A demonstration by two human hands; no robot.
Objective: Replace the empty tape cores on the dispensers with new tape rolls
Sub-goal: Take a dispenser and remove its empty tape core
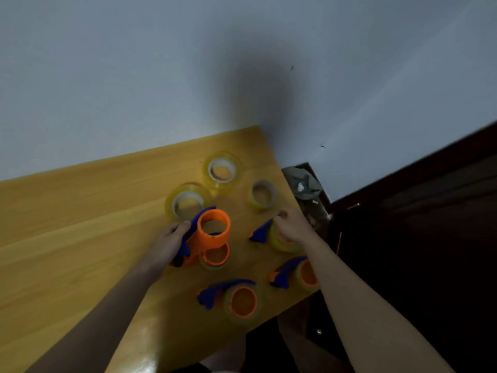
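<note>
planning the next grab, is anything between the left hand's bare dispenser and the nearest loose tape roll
Nothing visible blocks it. The left hand holds the orange dispenser right beside the nearest tape roll, overlapping its near edge in this view.

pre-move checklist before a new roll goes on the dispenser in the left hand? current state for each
1. Left hand grips the bare dispenser: ok.
2. Its orange hub carries no tape or core: ok.
3. Spare rolls in reach: near roll, far roll, small roll lie flat on the table: ok.
4. Right hand free to fetch a roll: not ok, it rests on the loaded dispenser.
5. Another dispenser sits right under the held one: cannot tell if touching.
</note>
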